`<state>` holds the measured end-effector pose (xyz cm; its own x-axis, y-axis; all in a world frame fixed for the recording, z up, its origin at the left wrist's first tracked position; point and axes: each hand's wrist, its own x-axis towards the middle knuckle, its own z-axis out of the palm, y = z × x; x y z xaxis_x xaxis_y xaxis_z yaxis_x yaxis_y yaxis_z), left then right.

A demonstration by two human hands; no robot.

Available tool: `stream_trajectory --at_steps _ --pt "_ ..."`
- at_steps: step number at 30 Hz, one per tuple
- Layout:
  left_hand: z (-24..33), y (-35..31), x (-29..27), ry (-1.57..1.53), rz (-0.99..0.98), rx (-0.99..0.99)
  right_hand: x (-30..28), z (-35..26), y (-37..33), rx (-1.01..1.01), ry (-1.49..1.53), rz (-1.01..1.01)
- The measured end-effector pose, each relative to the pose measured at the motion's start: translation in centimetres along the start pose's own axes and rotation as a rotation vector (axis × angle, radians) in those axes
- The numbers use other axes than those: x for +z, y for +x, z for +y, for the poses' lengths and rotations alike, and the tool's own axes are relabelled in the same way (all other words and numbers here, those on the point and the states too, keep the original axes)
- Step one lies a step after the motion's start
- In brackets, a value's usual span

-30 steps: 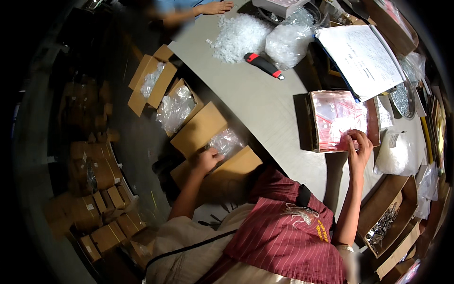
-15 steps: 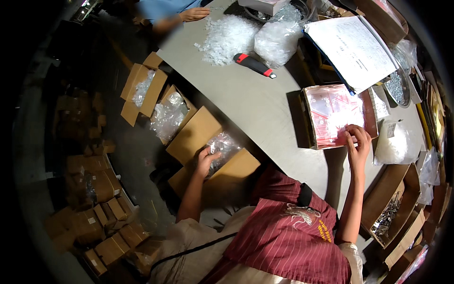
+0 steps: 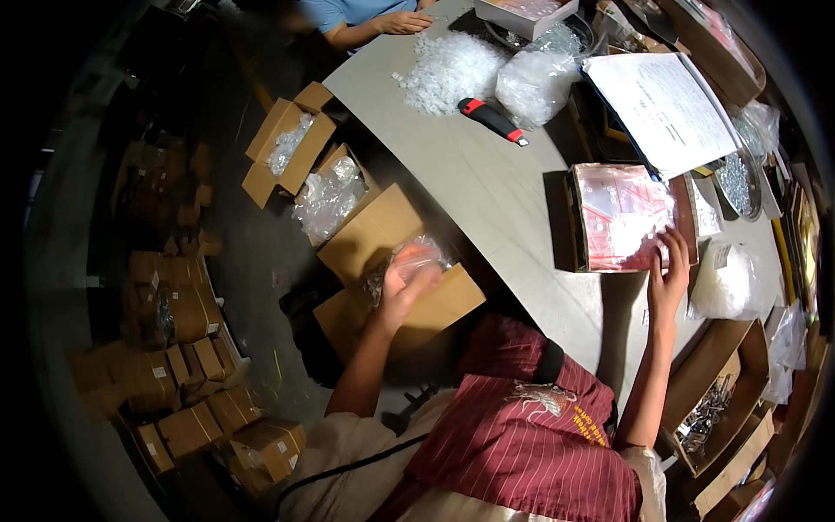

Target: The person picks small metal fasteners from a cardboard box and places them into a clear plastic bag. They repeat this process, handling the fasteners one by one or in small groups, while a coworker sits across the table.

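Note:
My left hand (image 3: 405, 287), smeared by motion, is over an open brown carton (image 3: 439, 304) beside the table. Its closed fingers hold a clear plastic bag (image 3: 422, 250), and their colour shows through the film. More clear bags lie in that carton, partly hidden by the hand. On the table, my right hand (image 3: 670, 270) rests its slightly spread fingers on the near right part of a shallow box (image 3: 684, 209). Flat, shiny clear packets with red and white printing (image 3: 622, 217) fill this box. The right hand is open.
A black-and-red utility knife (image 3: 492, 121) lies near a heap of small clear pieces (image 3: 448, 74) and a filled bag (image 3: 535, 87). A clipboard (image 3: 665, 113) overlaps the box's far side. Two open cartons (image 3: 291, 143) stand left of the table. Another person's hand (image 3: 404, 23) rests at the far edge.
My left hand has moved right and slightly up from among the bags, with clear film now over its fingers. My right hand's fingers have spread out and lie flatter on the box.

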<state>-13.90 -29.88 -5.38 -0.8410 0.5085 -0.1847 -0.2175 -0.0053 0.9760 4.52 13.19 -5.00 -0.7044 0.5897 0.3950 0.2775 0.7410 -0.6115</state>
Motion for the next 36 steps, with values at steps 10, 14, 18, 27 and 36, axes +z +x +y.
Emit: stream_trajectory --at_steps 10,14,18,27,36 --pt "7.5 -0.6 12.3 -0.115 -0.580 0.019 -3.3 -19.3 0.3 -0.274 0.586 -0.589" --pt "7.8 -0.1 14.3 -0.147 -0.704 -0.032 -4.1 -17.8 -0.1 -0.161 0.731 -0.559" --pt "9.5 0.3 16.6 -0.194 -0.800 -0.158 -5.5 -15.4 -0.7 0.072 0.845 -0.395" --pt "11.0 0.6 18.9 -0.292 -0.925 -0.252 -8.3 -13.5 -2.2 0.373 1.093 -0.169" --pt "13.5 1.3 20.6 0.048 -0.646 0.125 -9.4 -15.9 -3.4 0.154 0.752 -0.120"
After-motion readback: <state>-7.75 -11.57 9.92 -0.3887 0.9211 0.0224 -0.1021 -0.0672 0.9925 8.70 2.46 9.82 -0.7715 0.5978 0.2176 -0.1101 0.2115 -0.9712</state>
